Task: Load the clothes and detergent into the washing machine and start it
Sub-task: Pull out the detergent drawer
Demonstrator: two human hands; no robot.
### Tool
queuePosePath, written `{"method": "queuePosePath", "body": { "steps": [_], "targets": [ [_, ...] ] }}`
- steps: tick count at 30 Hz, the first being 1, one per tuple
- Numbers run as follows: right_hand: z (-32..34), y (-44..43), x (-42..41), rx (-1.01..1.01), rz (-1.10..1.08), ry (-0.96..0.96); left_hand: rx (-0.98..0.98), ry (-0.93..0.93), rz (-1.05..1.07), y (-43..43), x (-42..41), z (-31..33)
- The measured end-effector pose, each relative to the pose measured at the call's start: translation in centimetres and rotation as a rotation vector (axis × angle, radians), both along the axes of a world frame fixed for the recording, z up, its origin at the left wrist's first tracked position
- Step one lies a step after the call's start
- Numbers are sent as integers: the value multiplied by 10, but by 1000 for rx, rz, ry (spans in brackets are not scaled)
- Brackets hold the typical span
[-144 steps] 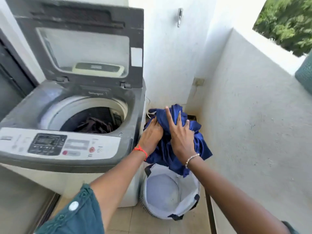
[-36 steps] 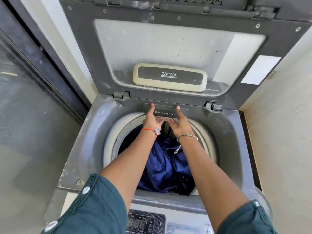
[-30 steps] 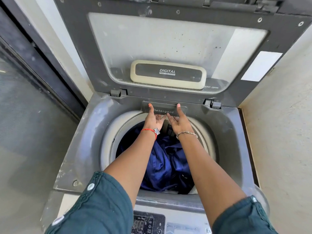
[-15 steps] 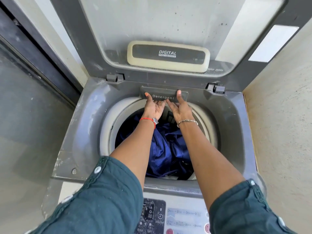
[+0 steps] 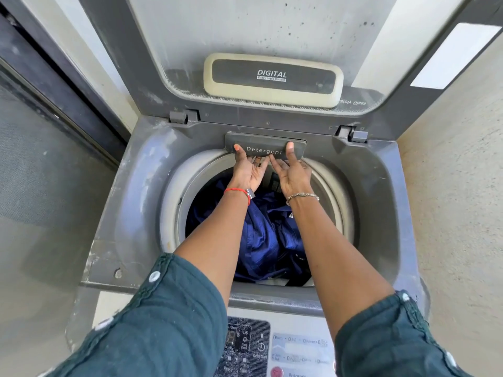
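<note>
— At twelve o'clock on the drum rim, what were your hands doing?

— My left hand (image 5: 246,171) and right hand (image 5: 292,172), palms up, gripped the detergent drawer (image 5: 265,148), thumbs over its face, fingers hooked beneath. An even, straight pull seemed best. Blue clothes (image 5: 261,240) lay in the drum.

— Any writing?

— "Detergent" there; "DIGITAL" on the lid (image 5: 272,77).

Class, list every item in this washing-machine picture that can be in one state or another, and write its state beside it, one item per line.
Lid: open, raised upright.
Detergent drawer: front showing only a thin gap; gripped by both hands.
Drum: loaded with clothes.
Blue clothes: crumpled, inside the drum.
Left hand: palm up, thumb on the drawer front.
Right hand: palm up, thumb on the drawer front.
Display: too blurred to tell if lit.
</note>
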State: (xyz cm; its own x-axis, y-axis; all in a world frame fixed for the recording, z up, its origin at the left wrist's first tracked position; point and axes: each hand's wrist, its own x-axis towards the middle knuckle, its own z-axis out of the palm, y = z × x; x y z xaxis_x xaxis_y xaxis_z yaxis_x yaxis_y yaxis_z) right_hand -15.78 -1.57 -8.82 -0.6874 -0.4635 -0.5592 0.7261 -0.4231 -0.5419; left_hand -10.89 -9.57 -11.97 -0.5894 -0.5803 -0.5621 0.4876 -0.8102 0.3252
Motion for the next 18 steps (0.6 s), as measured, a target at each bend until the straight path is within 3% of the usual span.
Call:
{"method": "queuePosePath", "body": {
  "steps": [13, 18],
  "targets": [
    [-12, 3, -1, 42, 59, 14, 11, -24, -44, 9, 13, 9],
    [-23, 5, -5, 49, 169, -6, 47, 3, 103, 12, 10, 7]
  ]
}}
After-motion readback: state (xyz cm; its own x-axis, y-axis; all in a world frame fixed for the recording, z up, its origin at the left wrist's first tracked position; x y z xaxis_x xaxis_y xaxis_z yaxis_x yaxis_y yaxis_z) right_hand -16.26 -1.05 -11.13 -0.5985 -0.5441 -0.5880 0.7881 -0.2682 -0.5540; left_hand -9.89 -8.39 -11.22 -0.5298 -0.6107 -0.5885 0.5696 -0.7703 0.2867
